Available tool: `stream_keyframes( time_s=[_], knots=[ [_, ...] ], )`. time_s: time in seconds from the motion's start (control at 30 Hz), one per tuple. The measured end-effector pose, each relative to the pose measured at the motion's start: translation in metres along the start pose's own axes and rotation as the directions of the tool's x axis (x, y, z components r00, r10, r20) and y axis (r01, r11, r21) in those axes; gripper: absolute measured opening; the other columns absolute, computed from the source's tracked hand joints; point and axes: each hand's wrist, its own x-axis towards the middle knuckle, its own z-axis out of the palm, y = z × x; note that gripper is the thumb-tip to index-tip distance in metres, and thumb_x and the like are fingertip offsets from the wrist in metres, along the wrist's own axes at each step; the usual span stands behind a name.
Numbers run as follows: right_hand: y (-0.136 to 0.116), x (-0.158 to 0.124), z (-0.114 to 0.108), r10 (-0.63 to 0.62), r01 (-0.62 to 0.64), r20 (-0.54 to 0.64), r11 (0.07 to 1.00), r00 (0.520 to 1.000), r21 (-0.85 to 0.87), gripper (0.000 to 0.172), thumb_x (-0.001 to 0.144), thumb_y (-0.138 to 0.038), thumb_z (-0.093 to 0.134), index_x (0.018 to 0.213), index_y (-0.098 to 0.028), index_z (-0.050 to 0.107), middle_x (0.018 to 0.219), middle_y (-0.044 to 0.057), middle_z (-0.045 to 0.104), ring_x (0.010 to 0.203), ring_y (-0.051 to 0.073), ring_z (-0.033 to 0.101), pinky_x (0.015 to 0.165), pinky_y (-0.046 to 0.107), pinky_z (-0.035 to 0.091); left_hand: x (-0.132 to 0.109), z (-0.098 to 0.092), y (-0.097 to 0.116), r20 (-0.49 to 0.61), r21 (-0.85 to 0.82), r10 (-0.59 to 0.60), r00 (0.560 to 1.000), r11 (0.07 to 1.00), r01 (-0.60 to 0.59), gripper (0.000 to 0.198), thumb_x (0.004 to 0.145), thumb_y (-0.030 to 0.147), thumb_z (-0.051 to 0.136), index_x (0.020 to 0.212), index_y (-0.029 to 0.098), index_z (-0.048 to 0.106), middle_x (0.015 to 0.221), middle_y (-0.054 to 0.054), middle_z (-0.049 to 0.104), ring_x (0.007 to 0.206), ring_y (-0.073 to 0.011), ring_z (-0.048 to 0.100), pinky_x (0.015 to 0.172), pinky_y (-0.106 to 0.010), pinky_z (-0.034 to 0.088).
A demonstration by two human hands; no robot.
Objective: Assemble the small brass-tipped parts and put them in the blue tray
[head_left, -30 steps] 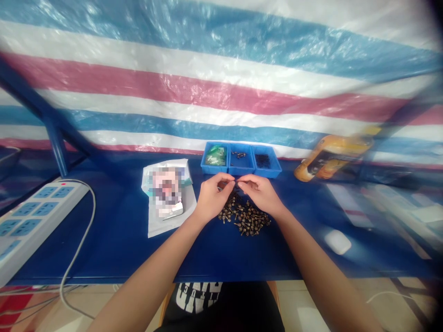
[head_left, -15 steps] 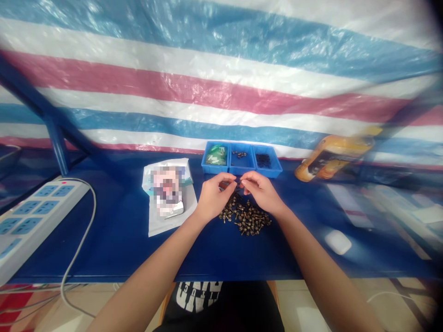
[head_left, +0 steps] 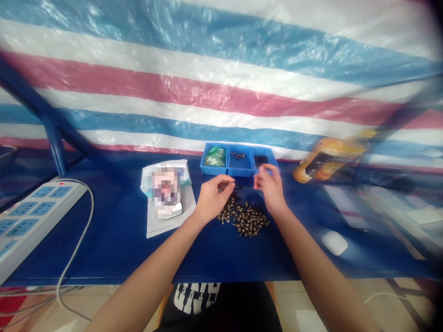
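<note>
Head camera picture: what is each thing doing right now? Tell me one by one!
Left hand, curled above the screws
Right hand, raised at the tray's right box
Screws, loose heap
Tray, three boxes, each holding small things
Bottle, lying down, blurry
Power strip, red light on

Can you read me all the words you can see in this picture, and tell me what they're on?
No words can be read for sure.
Black T-shirt: white letters, upside down and partly hidden, unreadable.
White packet: its picture is pixelated, unreadable.
Orange bottle: label too blurred to read.
</note>
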Motion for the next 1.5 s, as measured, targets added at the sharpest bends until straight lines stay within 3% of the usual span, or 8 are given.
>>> stream_keyframes(
  time_s=[0.13,0.3,0.53,0.67,0.97,1.2,1.33,1.5],
  knots=[
    [0.002,0.006,-0.005,0.003,-0.003,-0.143,1.0,0.99,0.001,0.037,0.085,-0.048,0.063,0.111,-0.026,0.051,0.063,-0.007,0.06,0.046,0.01,0.05,0.047,0.022,0.039,0.0,0.0,0.0,0.003,0.011,-0.002,1.0,1.0,0.002,0.015,0.088,0.033,0.061,0.096,0.023,0.07,0.09,0.001,0.073,0.073,-0.0134,0.064,0.067,-0.024,0.048],
    [0.006,0.008,-0.01,-0.098,0.112,0.06,0.949,0.993,-0.293,0.023,0.087,-0.041,0.059,0.096,-0.021,0.066,0.068,-0.001,0.063,0.053,0.012,0.053,0.052,0.025,0.043,0.0,-0.001,-0.001,-0.012,0.039,0.015,1.0,0.999,-0.015,0.017,0.09,0.032,0.059,0.098,0.023,0.07,0.092,0.0,0.073,0.074,-0.014,0.065,0.069,-0.025,0.049],
    [0.013,-0.001,-0.008,-0.149,0.479,0.465,0.451,0.873,-0.753,0.027,0.093,-0.03,0.055,0.112,-0.025,0.074,0.105,0.007,0.071,0.096,0.022,0.065,0.086,0.034,0.047,0.002,-0.002,-0.004,-0.058,0.124,0.004,0.998,0.992,0.003,0.016,0.09,0.029,0.057,0.096,0.023,0.07,0.095,-0.001,0.074,0.077,-0.0157,0.066,0.074,-0.027,0.051],
    [0.016,-0.001,-0.004,-0.092,0.497,0.5,0.358,0.861,-0.791,0.03,0.096,-0.035,0.054,0.119,-0.027,0.072,0.112,0.007,0.069,0.104,0.023,0.063,0.09,0.032,0.046,0.001,-0.001,-0.003,-0.043,0.133,0.021,0.999,0.991,-0.015,0.015,0.09,0.028,0.057,0.095,0.024,0.071,0.095,-0.001,0.075,0.077,-0.0161,0.066,0.074,-0.027,0.052],
    [0.013,0.002,0.001,-0.053,0.501,0.511,0.312,0.858,-0.807,0.026,0.097,-0.033,0.051,0.104,-0.026,0.076,0.11,0.006,0.067,0.102,0.022,0.062,0.086,0.031,0.045,-0.001,0.003,-0.002,0.0,0.137,0.04,0.999,0.99,-0.04,0.016,0.09,0.027,0.056,0.095,0.023,0.071,0.095,0.0,0.075,0.076,-0.0155,0.066,0.073,-0.027,0.052],
    [0.014,-0.002,0.007,-0.05,0.493,0.491,0.146,0.869,-0.858,0.024,0.098,-0.029,0.047,0.1,-0.02,0.07,0.108,0.012,0.066,0.102,0.028,0.06,0.082,0.037,0.044,-0.001,0.002,-0.003,0.002,0.135,0.035,0.999,0.99,-0.035,0.016,0.089,0.027,0.056,0.095,0.024,0.071,0.094,0.0,0.075,0.076,-0.0156,0.066,0.073,-0.027,0.051],
    [0.015,-0.002,0.004,-0.075,0.488,0.484,0.22,0.872,-0.845,0.023,0.099,-0.026,0.045,0.099,-0.018,0.067,0.106,0.013,0.067,0.101,0.028,0.061,0.083,0.038,0.044,-0.001,0.001,-0.001,-0.007,0.124,0.032,0.999,0.992,-0.031,0.016,0.09,0.028,0.057,0.095,0.023,0.071,0.094,0.0,0.075,0.075,-0.0157,0.067,0.074,-0.028,0.052],
    [0.007,-0.004,0.003,-0.199,0.49,0.485,0.632,0.851,-0.6,0.018,0.096,-0.026,0.049,0.097,-0.022,0.067,0.101,0.005,0.072,0.092,0.021,0.065,0.085,0.034,0.048,0.0,-0.001,0.001,-0.02,0.104,0.027,0.999,0.994,-0.025,0.017,0.09,0.031,0.059,0.1,0.024,0.07,0.095,-0.001,0.075,0.077,-0.016,0.068,0.074,-0.028,0.052]
  ],
)
